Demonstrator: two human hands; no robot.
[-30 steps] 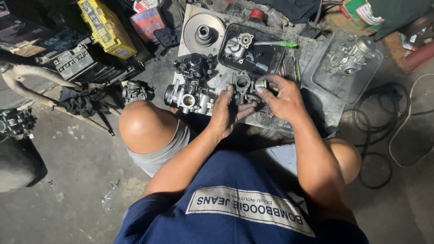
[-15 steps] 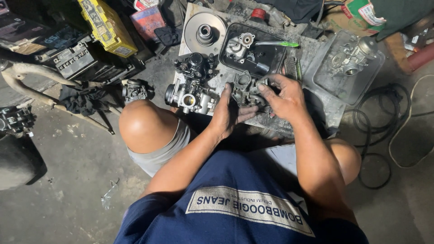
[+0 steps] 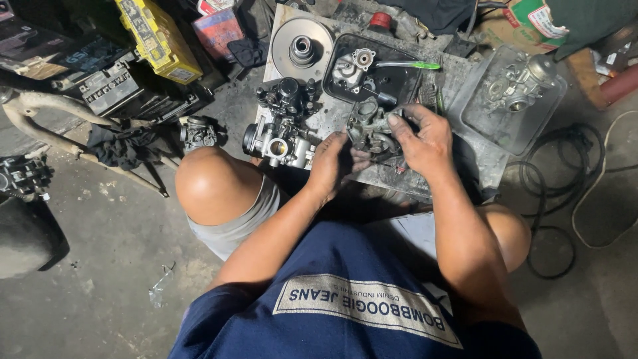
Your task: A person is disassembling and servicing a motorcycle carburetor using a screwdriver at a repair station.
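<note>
On the board's [image 3: 465, 166] near edge, your left hand [image 3: 332, 163] and right hand [image 3: 422, 143] clamp the carburetor [image 3: 369, 129] between them; a second carburetor [image 3: 279, 143] sits at nine o'clock.

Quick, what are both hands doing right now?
Left hand: closed on the grey metal engine part.
Right hand: gripping the same part from the other side.
</note>
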